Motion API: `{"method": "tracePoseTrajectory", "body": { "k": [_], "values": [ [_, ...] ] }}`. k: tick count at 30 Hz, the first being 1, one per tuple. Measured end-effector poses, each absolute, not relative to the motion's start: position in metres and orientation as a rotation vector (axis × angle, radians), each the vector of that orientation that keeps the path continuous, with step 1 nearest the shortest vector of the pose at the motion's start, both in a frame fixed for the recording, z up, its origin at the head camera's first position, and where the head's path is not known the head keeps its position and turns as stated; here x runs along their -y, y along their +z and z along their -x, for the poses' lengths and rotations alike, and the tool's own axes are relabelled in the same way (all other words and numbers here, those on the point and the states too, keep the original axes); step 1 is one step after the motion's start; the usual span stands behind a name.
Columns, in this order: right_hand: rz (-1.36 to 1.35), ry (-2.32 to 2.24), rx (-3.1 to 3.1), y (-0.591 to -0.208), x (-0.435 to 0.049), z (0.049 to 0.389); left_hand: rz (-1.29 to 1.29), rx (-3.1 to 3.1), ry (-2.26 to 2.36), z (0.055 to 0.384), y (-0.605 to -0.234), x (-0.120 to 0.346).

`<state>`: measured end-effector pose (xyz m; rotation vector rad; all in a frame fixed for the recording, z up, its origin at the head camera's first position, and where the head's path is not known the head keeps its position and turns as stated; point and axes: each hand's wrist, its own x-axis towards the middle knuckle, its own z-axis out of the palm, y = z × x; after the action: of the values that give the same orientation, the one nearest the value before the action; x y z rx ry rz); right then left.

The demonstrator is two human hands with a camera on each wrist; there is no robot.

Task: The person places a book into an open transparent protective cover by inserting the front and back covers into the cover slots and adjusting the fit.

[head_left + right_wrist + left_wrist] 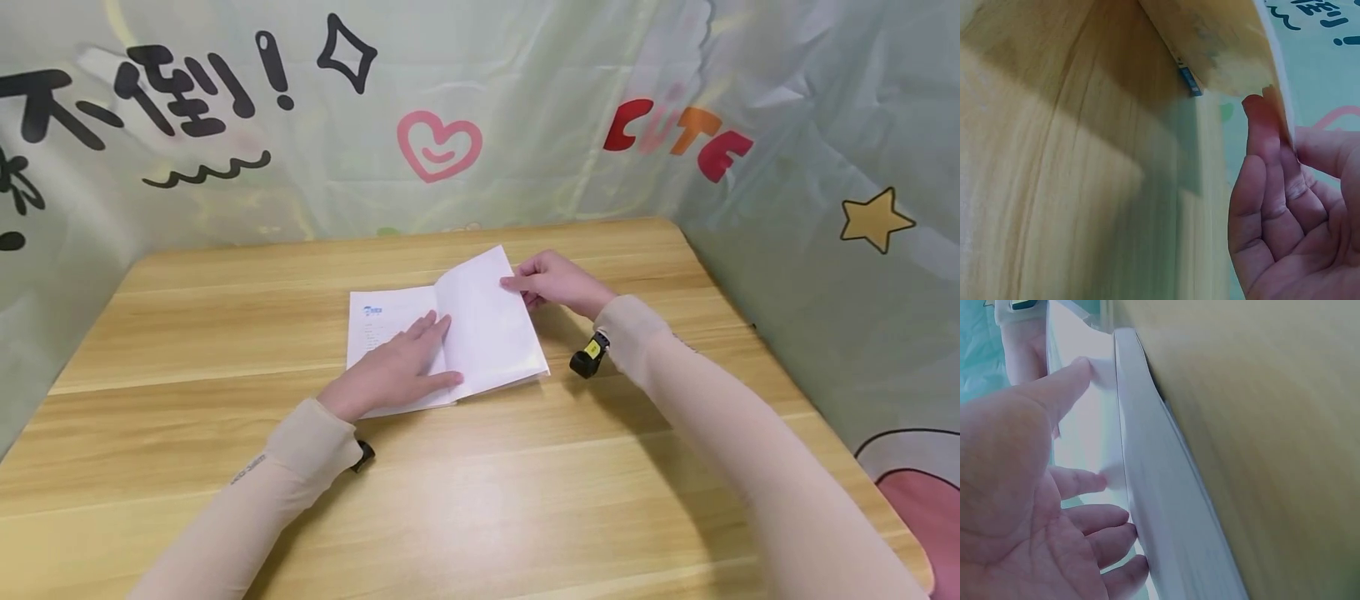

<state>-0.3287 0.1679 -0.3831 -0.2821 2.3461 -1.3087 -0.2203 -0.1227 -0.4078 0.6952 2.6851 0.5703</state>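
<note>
An open book lies on the table, its left page bearing a small blue heading and fine text, its right page blank white. My left hand rests across the middle fold with fingers and thumb spread; in the left wrist view, the fingertips of the left hand touch the pages beside the book's thick edge. At the book's right side my right hand pinches the raised edge between thumb and fingers. In the right wrist view, a coloured underside shows above the right hand.
The wood-grain table extends around the book. A printed cloth hangs behind it and along both sides. Black wrist straps show at both cuffs.
</note>
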Motion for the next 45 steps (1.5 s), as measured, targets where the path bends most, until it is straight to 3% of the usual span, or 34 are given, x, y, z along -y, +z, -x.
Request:
{"method": "tracePoseTrajectory", "body": {
  "k": [18, 31, 45],
  "values": [
    [0.286, -1.279, -2.420, -0.372, -0.197, 0.329, -0.668, -2.751, 0.589, 0.221, -0.410, 0.160],
    [0.240, -1.311, -2.430, -0.362, -0.220, 0.326, -0.689, -2.739, 0.576, 0.217, -0.407, 0.153],
    [0.382, -1.382, -2.395, -0.349, -0.181, 0.314, -0.684, -2.721, 0.565, 0.220, -0.409, 0.149]
  ]
}}
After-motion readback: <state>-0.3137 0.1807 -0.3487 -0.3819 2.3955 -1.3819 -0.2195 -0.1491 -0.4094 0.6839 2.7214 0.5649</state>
